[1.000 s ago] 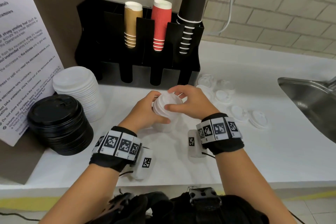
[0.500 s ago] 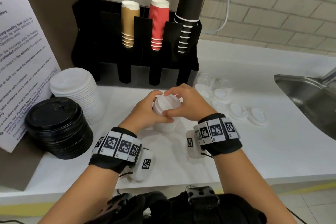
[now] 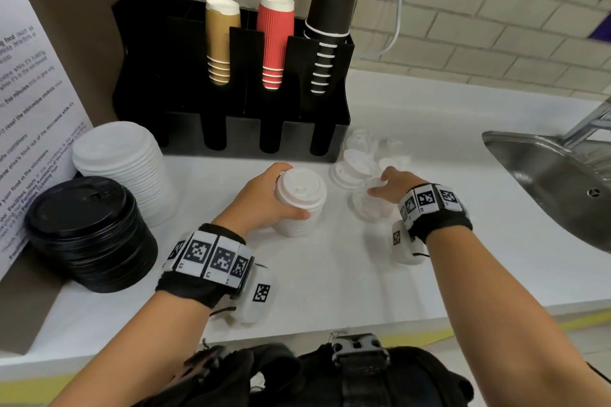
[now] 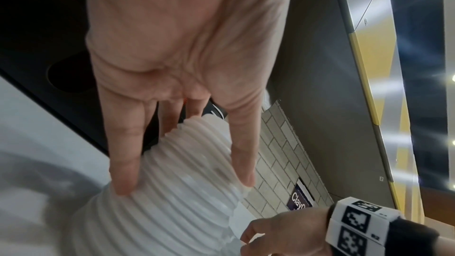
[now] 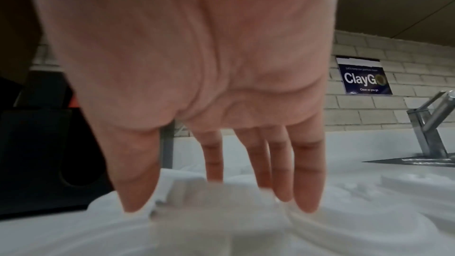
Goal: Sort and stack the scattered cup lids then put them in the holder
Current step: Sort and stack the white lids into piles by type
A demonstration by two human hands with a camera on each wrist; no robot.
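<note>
Two hands work over the white countertop (image 3: pixel 330 274). The left hand (image 3: pixel 261 200) wraps fingers and thumb round a ribbed stack of small white plastic lids (image 3: pixel 299 201) standing before the black slotted cup holder (image 3: pixel 231 129). The right hand (image 3: pixel 393 187), fingers spread straight, reaches over scattered clear and white lids (image 3: pixel 360 165) between holder and steel sink (image 3: pixel 555 175); bare counter lies toward the near edge.

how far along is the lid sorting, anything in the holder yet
Done: black lids and large white lids sit stacked beside the holder. In hand: left hand grips a small white stack; right hand reaches for loose lids. Left: gather those, load all stacks; no lids visibly in the holder.
</note>
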